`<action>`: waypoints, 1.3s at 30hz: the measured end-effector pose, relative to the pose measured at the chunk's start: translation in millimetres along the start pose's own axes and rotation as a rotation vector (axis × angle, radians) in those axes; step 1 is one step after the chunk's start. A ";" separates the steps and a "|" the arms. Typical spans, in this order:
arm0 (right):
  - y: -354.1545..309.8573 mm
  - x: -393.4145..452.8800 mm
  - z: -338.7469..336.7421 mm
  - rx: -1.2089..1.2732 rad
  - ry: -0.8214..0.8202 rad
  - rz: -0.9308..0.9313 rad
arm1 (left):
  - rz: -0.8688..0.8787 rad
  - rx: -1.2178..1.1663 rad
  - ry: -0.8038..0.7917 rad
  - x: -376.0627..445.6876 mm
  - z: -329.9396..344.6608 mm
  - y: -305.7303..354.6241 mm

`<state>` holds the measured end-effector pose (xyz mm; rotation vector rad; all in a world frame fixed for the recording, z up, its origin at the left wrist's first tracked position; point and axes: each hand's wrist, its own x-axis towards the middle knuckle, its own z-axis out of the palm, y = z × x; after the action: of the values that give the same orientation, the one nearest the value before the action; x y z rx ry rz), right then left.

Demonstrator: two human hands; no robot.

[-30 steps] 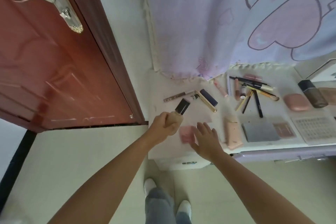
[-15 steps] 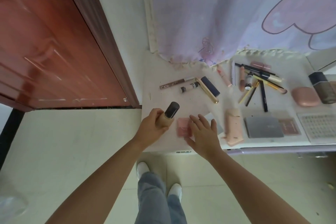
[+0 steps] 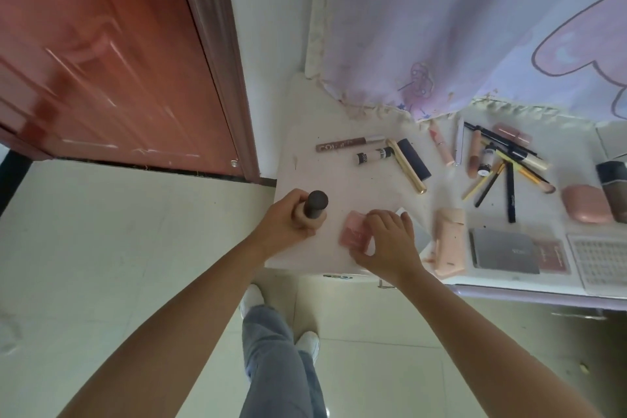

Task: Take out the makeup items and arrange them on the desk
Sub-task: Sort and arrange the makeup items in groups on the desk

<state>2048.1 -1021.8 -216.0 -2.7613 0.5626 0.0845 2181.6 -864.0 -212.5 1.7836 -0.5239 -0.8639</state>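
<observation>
1. Left hand, just left of centre frame, is wrapping its fingers round a beige foundation bottle with a dark cap, holding it nearly upright so the cap is pointing up at the camera. It is sitting at the left end of the desk, base at or just above the surface; I cannot tell which.

2. Right hand, centre frame, is curling over a small pink compact, fingertips on its right edge and thumb at its lower corner. It looks like a pinch, but whether the compact is lifting off the desk I cannot tell.

3. The key relation: the compact is lying flat between the two hands, directly left of the right palm and just right of the bottle. The right hand is already on it, so the right is the one to move it, and the free desk is lying above it in the frame.

4. The rest of the makeup is spreading toward the right edge: a brown tube, a gold stick lying diagonally, and a grey palette.

5. Writing: there is lettering on the brown tube and on a black pencil, too blurred to read.
</observation>
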 end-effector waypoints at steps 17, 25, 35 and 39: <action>-44.8 -34.9 -95.9 0.367 0.102 -0.136 | 0.192 0.089 0.502 -74.7 -18.5 57.5; -91.2 -51.8 -174.6 0.516 0.196 -0.413 | 0.226 -0.003 -0.152 -108.3 -33.3 151.1; -84.8 -61.6 -209.7 0.680 0.212 -0.385 | 0.364 0.027 -0.145 -113.3 -27.8 195.3; -74.5 -64.2 -212.2 0.730 0.210 -0.325 | 0.366 0.025 -0.160 -110.2 -18.9 200.5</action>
<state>2016.9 -1001.4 14.8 -2.1099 0.1338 -0.4076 2134.7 -848.7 11.8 1.5806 -0.9358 -0.7462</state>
